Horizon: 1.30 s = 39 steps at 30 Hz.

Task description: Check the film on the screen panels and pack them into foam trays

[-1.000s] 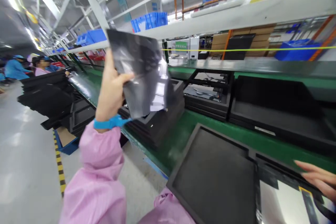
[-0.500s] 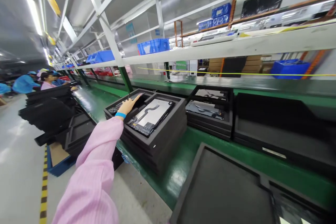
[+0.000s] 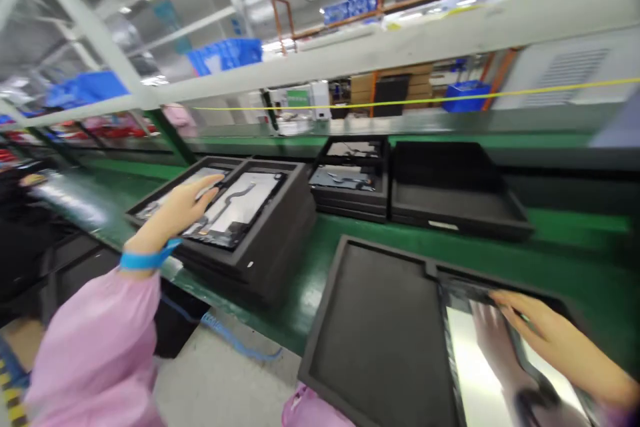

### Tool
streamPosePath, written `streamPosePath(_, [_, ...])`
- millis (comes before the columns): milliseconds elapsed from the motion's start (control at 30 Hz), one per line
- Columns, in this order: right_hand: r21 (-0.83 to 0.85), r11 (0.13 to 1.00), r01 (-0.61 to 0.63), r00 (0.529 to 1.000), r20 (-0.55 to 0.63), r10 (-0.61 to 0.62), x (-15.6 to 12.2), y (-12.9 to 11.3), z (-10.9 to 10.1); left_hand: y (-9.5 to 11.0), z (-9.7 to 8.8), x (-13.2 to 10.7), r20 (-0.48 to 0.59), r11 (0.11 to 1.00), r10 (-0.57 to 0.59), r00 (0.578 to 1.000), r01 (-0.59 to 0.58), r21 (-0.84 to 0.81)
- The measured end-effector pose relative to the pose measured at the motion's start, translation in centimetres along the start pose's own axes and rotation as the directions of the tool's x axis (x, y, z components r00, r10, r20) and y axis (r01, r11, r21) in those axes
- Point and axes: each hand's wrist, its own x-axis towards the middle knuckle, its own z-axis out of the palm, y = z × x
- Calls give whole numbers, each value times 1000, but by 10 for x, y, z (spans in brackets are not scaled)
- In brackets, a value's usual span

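Note:
My left hand (image 3: 183, 207), with a blue band at the wrist, is over the top foam tray (image 3: 295, 172) of a black stack. Its fingers are stretched out and the thumb stands apart; nothing shows in its grasp. Beneath and beside it are two flat display panels, one partly covered by the hand, the other a silver-backed panel (image 3: 255, 193) with a dark flex cable. My right hand (image 3: 555, 333) reaches in from the right, fingers extended, fingertips at the upper part of a shiny panel (image 3: 475, 360). That panel lies in the right compartment of a nearer black foam tray (image 3: 375, 320) and reflects the hand.
Behind are another stack of foam trays (image 3: 350, 203) with panels and a deep black tray (image 3: 450, 193). All stand on a green bench (image 3: 300, 273). A white shelf beam (image 3: 350, 57) crosses above, carrying a blue bin (image 3: 225, 55). A blue coiled cord (image 3: 240, 340) hangs below the bench edge.
The view has swung right and closer. My left hand has drawn back from the far compartment towards the stack's middle. My right hand has come into view at the near tray's panel.

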Motion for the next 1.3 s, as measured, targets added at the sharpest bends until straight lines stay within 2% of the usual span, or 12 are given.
streamPosePath(67, [-53, 998, -44, 998, 44, 46, 6, -4, 0, 49, 4, -43, 41, 979, 170, 985, -164, -123])
streamPosePath(133, [-98, 991, -95, 988, 110, 106, 8, -10, 6, 93, 11, -87, 146, 861, 436, 888, -365, -353])
streamPosePath(233, [-168, 974, -153, 960, 210, 187, 9, -27, 17, 146, 35, -129, 562, 710, 699, 442, -337, -618])
streamPosePath(300, [-204, 964, -171, 939, 263, 222, 13, -40, 23, 173, 60, -137, 649, 719, 689, 322, -194, -668])
streamPosePath(400, [-242, 951, -193, 909, 322, 267, 23, -55, 28, 207, 101, -134, 657, 732, 641, 397, -60, -679])
streamPosePath(533, [-257, 938, -232, 868, 380, 319, 38, -57, 30, 233, 130, -130, 642, 694, 673, 367, -14, -720])
streamPosePath(733, [-151, 952, -265, 872, 384, 304, 55, -64, -1, 237, 130, -133, 609, 633, 707, 359, 60, -771])
streamPosePath(967, [93, 994, -48, 947, 320, 15, 73, -135, -75, 239, 115, -133, 518, 433, 769, 375, 292, -853])
streamPosePath(1067, [167, 970, 175, 968, 153, -201, 82, -165, -101, 238, 107, -139, 485, 330, 826, 287, 452, -829])
streamPosePath(1167, [52, 946, 321, 946, -64, -318, 83, -197, -106, 238, 96, -148, 423, 105, 891, 164, 833, -543])
streamPosePath(1200, [-7, 924, 382, 917, -124, -380, 79, -211, -100, 239, 91, -151, 412, -17, 889, 200, 913, -407])
streamPosePath(1300, [-172, 842, 511, 808, -237, -539, 56, -253, -57, 245, 79, -155, 618, -410, 645, 449, 886, -215])
